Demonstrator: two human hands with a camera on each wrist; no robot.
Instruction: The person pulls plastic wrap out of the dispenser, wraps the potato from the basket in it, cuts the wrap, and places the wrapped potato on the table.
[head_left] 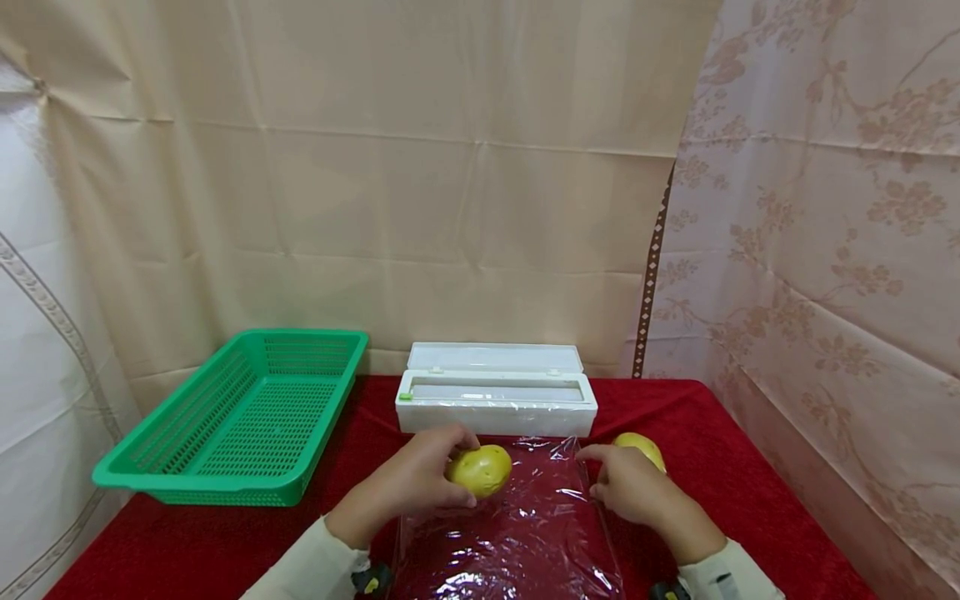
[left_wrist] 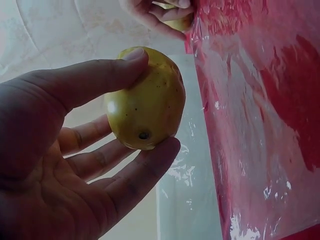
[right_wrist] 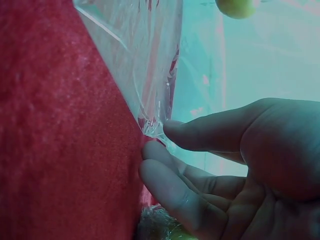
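Note:
My left hand [head_left: 420, 471] grips a yellow, round, smooth-skinned fruit [head_left: 482, 471] over the left side of a sheet of cling film [head_left: 517, 517]. In the left wrist view the thumb lies on one side of the fruit, fingertips on the other; its skin shows small specks and a dark spot. My right hand [head_left: 637, 483] is at the film's right edge, thumb and index finger apart. Its thumb and fingertips are right by the film's gathered corner [right_wrist: 150, 125] in the right wrist view. A second yellow fruit [head_left: 641, 448] lies beyond this hand, partly hidden, with film around it.
A white cling film dispenser box [head_left: 495, 419] stands with its lid up behind the sheet. To the left sits a green perforated basket [head_left: 270, 425]. Red cloth [head_left: 742, 492] covers the table, and curtains [head_left: 450, 208] hang behind and at the sides.

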